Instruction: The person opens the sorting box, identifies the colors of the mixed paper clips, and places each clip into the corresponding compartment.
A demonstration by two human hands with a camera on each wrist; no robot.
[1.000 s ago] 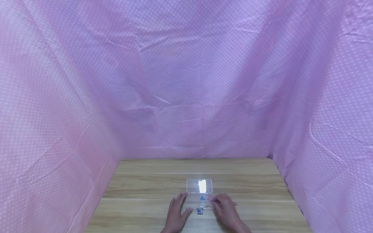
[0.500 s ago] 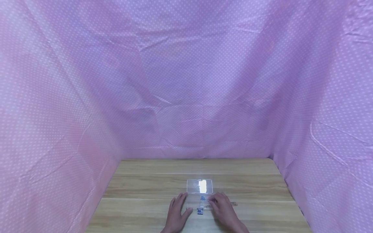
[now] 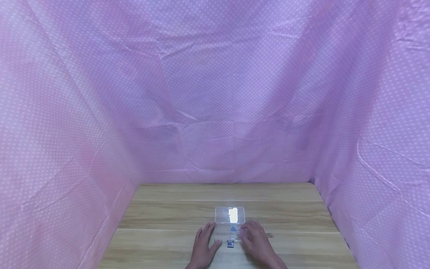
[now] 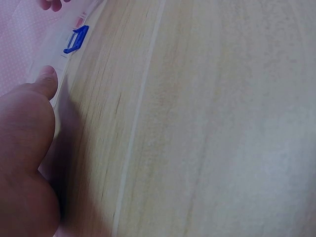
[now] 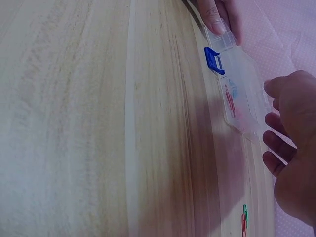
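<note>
- The clear plastic box (image 3: 230,228) is being made hard to read by its transparency and by a bright glare on its raised lid (image 3: 230,215); its contents are being seen only as small coloured shapes in the head view.
- In the left wrist view only the thumb and the heel of the left hand (image 3: 203,246) are being shown, and the box is being cut off at the left edge of that picture.
- The wrists are being cut off by the near edge of the head view.
- The left hand is being rested on the bench (image 3: 168,220) at the left side of the box, its thumb pressed against the box's near left edge and its fingers lying straight alongside; nothing is being gripped by it.
- The right hand (image 3: 256,241) is being held at the right end of the box, its fingers (image 5: 276,140) loosely curled beside the rim; whether the rim is actually being touched cannot be told.
- The box is being kept near the middle of the bench's near half, well apart from the left, right and far edges, with bare wood all round.
- A blue clasp (image 5: 214,60) is sticking out from the box's near side.
- The box's long axis is running left to right, with the lid opened towards the far side.
- Loose paper clips (image 5: 244,219) are lying on the bench just right of the box, near the right hand.
- Pink dotted cloth (image 3: 215,93) is being hung round the bench on three sides.
</note>
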